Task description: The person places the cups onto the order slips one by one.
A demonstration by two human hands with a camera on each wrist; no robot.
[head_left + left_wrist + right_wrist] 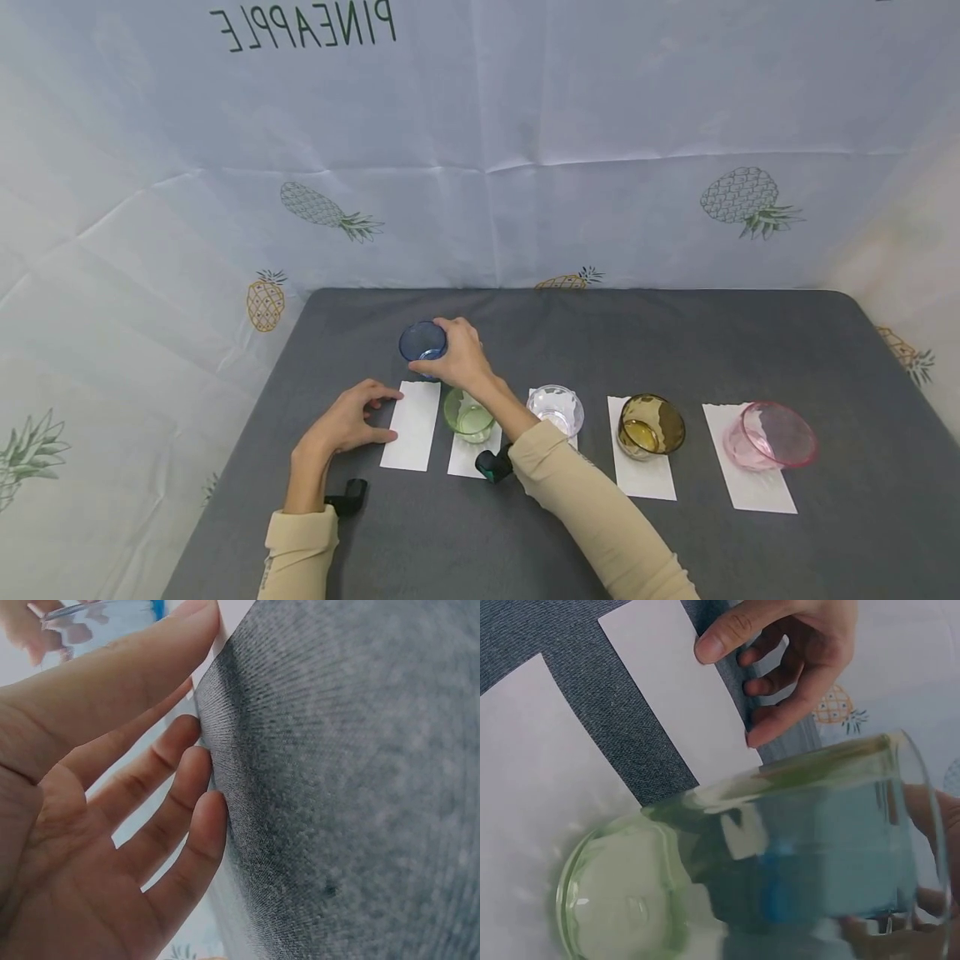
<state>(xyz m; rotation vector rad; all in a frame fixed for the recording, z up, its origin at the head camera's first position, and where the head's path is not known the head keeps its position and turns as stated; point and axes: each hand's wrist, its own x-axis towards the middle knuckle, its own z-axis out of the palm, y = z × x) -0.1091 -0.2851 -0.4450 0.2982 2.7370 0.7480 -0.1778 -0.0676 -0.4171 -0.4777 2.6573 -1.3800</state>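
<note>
My right hand (467,358) grips a blue glass (422,342) between thumb and fingers, just beyond the far end of the leftmost white paper strip (411,425). The left hand (345,423) rests by that strip, its thumb and forefinger touching the left edge. In the left wrist view, its fingers (169,802) are loosely bent against the grey cloth. A green glass (462,419) stands on the second strip (463,460), beside the right forearm. Seen from the right wrist, this green glass (622,892) covers much of the blue one.
Rightward in a row are a clear glass (555,406), an amber glass (651,425) and a pink glass (768,437), each on a white strip. The grey table (847,550) meets a pineapple-print curtain (480,208) at its far edge.
</note>
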